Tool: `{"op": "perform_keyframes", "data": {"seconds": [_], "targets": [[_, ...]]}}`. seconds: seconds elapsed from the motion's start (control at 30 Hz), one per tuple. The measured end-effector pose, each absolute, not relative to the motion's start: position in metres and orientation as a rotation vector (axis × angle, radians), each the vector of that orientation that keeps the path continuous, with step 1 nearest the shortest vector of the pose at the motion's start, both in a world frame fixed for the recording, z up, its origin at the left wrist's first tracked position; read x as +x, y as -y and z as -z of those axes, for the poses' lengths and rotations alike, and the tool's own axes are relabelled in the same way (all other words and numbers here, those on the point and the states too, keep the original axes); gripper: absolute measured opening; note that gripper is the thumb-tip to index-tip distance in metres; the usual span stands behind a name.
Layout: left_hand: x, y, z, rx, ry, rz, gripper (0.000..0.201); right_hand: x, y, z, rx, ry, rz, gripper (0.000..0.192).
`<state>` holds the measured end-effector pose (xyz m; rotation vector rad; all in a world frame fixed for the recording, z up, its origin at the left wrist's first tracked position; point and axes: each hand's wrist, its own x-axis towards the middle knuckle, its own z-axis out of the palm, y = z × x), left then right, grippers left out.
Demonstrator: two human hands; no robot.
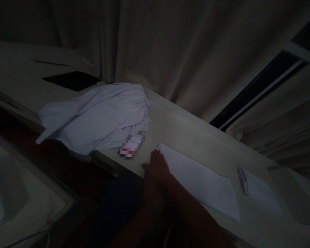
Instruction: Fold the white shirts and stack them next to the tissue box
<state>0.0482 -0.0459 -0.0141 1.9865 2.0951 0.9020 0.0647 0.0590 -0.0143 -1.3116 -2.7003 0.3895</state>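
Observation:
The scene is dim. My right hand lies at the near left end of a folded white cloth, its fingers stretched out flat against the cloth's corner. Close against it, partly overlapped, is my left hand at the table's front edge; most of its fingers are hidden. The cloth is a long flat rectangle running along the table to the right. Just left of my hands lies a small blurred-out item with pink and white patches. Beyond that item, a heap of loose white fabric with gathered folds hangs over the table edge.
The pale table runs diagonally below long curtains. Another folded white cloth lies at the right. A dark flat panel and a thin stick are at the far left. Another pale surface stands lower left.

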Motion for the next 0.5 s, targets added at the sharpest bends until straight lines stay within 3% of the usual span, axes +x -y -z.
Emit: {"op": "perform_keyframes", "data": {"seconds": [0.5], "targets": [[0.045,0.047,0.036,1.88,-2.26,-0.886,0.076,0.053,-0.113,0.006,-1.289,2.672,-0.536,0.092]]}}
